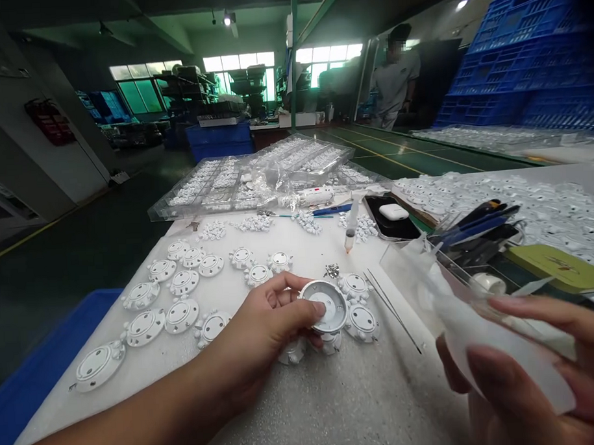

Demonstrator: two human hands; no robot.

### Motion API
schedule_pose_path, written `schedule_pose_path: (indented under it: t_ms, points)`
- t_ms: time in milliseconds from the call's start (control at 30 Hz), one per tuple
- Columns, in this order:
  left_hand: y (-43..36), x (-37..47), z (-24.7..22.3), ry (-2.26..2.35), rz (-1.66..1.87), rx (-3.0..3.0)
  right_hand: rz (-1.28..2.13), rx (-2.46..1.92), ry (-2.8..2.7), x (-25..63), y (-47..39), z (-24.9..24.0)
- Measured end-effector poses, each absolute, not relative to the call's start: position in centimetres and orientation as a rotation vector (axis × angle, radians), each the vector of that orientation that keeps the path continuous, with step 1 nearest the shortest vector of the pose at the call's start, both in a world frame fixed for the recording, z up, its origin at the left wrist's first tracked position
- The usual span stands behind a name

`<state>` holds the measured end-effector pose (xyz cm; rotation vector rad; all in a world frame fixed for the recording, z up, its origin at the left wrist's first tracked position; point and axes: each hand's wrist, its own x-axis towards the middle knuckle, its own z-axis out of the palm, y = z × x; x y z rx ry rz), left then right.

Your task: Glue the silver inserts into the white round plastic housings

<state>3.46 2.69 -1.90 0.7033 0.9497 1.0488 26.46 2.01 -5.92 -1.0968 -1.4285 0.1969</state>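
Observation:
Near the middle of the view, my left hand (280, 311) is closed on a round white part (329, 306), its hollow grey inside turned up and the thumb over the rim. At the lower right, my right hand (536, 363), blurred, has its fingers round a translucent white sheet (496, 345). Several round white discs (145, 326) with small knobs lie on the white work surface (303, 404). Beyond my left hand is a small pile of metal bits (332, 270). Tweezers (392, 310) rest between my hands.
A syringe (350, 230), a black tray with a white case (393, 211), pens (482, 226) and a yellow-green box (556, 265) stand right of centre. Clear trays (217, 180) lie behind. A person (394, 79) stands far back, near blue crates (530, 58).

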Motion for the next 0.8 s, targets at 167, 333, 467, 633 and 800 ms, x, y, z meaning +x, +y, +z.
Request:
schedule_pose_path:
  t_ms: [167,333,467,633,800]
  points:
    - [2.7,3.4,-1.9,0.965,1.026,0.708,0.062,-1.000,-1.175,22.3,2.8,-2.8]
    - [2.8,3.4,-1.6,0.996,1.006,0.702,0.064,-1.019,-1.250,21.2,2.2,-2.7]
    - [2.7,3.3,-1.7,1.007,0.984,0.718,0.180,-1.106,-1.268,21.3,1.8,-3.0]
    - [2.6,3.4,-1.5,1.018,0.964,0.735,0.225,-1.054,-1.171,21.1,2.0,-3.2]
    - [2.5,3.5,-0.9,1.035,0.939,0.740,0.173,-0.941,-1.157,20.8,2.7,-3.6]
